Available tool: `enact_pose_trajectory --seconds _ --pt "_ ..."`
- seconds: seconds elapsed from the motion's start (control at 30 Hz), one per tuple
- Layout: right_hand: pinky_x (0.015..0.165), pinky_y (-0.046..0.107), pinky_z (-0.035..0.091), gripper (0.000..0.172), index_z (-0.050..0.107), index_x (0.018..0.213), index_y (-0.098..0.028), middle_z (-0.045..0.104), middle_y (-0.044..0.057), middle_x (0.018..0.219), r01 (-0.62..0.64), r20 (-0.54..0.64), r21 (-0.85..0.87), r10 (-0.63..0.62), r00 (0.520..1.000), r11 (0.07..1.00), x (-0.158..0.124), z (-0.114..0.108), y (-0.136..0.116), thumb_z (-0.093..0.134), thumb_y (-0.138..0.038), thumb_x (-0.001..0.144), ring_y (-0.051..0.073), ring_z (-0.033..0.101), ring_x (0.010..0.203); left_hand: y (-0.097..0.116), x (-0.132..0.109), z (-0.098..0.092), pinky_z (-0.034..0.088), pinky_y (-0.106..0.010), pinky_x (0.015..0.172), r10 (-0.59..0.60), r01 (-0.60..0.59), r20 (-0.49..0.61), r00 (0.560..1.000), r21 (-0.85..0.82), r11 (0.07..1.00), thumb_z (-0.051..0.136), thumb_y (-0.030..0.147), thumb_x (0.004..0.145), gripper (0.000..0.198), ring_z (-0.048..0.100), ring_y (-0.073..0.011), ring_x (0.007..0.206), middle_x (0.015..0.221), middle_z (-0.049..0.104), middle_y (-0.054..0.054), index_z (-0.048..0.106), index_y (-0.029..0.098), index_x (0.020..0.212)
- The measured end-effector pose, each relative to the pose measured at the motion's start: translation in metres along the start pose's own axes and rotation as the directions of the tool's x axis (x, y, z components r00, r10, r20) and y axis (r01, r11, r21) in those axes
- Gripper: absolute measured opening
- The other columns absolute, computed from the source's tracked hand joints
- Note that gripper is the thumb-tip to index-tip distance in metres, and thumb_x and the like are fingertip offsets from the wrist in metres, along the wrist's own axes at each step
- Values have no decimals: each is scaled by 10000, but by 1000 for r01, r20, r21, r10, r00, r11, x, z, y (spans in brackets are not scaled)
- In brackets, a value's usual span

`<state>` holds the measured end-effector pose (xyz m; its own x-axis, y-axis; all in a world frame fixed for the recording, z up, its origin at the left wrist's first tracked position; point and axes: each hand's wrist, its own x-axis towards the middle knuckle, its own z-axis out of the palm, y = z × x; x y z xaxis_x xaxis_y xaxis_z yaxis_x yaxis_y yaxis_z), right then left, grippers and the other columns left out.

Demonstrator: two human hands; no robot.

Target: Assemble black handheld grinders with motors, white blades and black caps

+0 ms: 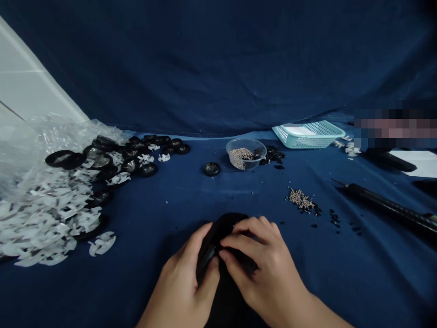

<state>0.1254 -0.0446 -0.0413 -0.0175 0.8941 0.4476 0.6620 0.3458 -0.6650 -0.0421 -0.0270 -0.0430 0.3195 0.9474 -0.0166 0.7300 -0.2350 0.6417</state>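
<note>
Near the bottom centre, my left hand [189,273] is wrapped round the left side of a black rounded object [227,223], thumb and fingers on its edge. My right hand [261,255] is closed at the object's middle, thumb and forefinger pinched together against it. Whatever small part may sit between those fingertips is too dark and hidden to make out. Ahead of the hands lies a single round black part [211,169], next to a clear plastic bowl [246,155] with small metal screws in it.
White plastic parts [41,218], black rings [102,161] and clear plastic wrap [64,134] are heaped at left. Loose screws [300,200], small black pieces [334,218], a black electric screwdriver [389,205] and a turquoise basket [309,136] lie at right. A blurred patch covers the far right.
</note>
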Motion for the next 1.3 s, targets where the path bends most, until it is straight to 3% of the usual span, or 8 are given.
enact_pose_trajectory --seconds 0.27,0.4,0.6,0.9,1.13,1.3 --pt "652 335 292 159 703 858 -223 613 22 870 115 1 -93 -115 993 989 1 5 -1 595 -114 814 182 464 755 -4 -3 4 580 -293 896 198 -173 -114 974 194 966 406 241 926 478 656 -181 1124 1303 645 -48 339 251 1399" --pt "614 320 239 162 699 842 -226 555 23 783 115 -25 -167 -121 992 979 -1 8 -2 568 -131 834 174 416 696 -4 -4 5 604 -339 859 209 -178 -103 973 249 952 405 228 913 505 667 -222 1107 1293 647 -84 317 233 1410" --pt "598 309 214 143 638 815 -207 532 -10 713 156 46 -188 -150 988 970 0 8 1 555 -91 811 156 413 658 -2 -5 2 610 -358 851 236 -212 -58 970 272 938 374 215 923 523 676 -235 1091 1309 631 -114 267 230 1435" --pt "590 299 247 218 691 924 -310 554 -44 663 159 5 -257 -163 987 953 -2 2 8 611 -123 846 135 468 619 -9 -5 4 612 -334 838 325 -293 -86 942 262 919 372 234 925 548 678 -229 1088 1303 637 -111 249 244 1459" --pt "587 302 250 224 704 934 -341 588 -55 658 147 1 -280 -153 988 949 -1 2 10 658 -150 827 139 487 619 -6 -8 0 599 -313 863 268 -248 -49 962 252 936 409 241 921 538 654 -230 1130 1325 630 -71 334 255 1454" --pt "594 313 235 211 709 903 -348 612 -60 657 121 -32 -308 -137 990 944 -2 6 12 694 -166 796 147 481 618 -3 -7 -2 575 -315 913 198 -186 -71 978 146 972 446 238 904 549 655 -239 1127 1329 630 -28 379 307 1445"
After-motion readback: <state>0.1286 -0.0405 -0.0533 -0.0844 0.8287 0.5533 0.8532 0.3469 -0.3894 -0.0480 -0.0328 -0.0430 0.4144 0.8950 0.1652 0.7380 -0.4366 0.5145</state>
